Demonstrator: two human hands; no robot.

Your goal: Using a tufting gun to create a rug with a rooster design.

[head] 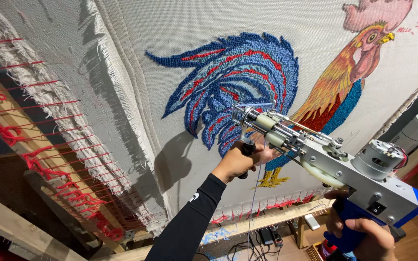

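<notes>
Your view is bright and evenly lit, with light falling from your right and casting hard shadows of your left hand (240,162) and the tufting gun (325,164) onto the cloth (136,53). Wide-lens bending curves the wooden frame (20,159) (strongest at the edges). The floor clutter is dim, perhaps slightly soft.

Left hand (240,162) grips front handle of tufting gun (325,164); right hand (364,237) wraps blue rear grip. Needle end touches cloth (146,29) at blue rooster tail (233,77). Wooden frame (35,179) with red yarn at left.
</notes>
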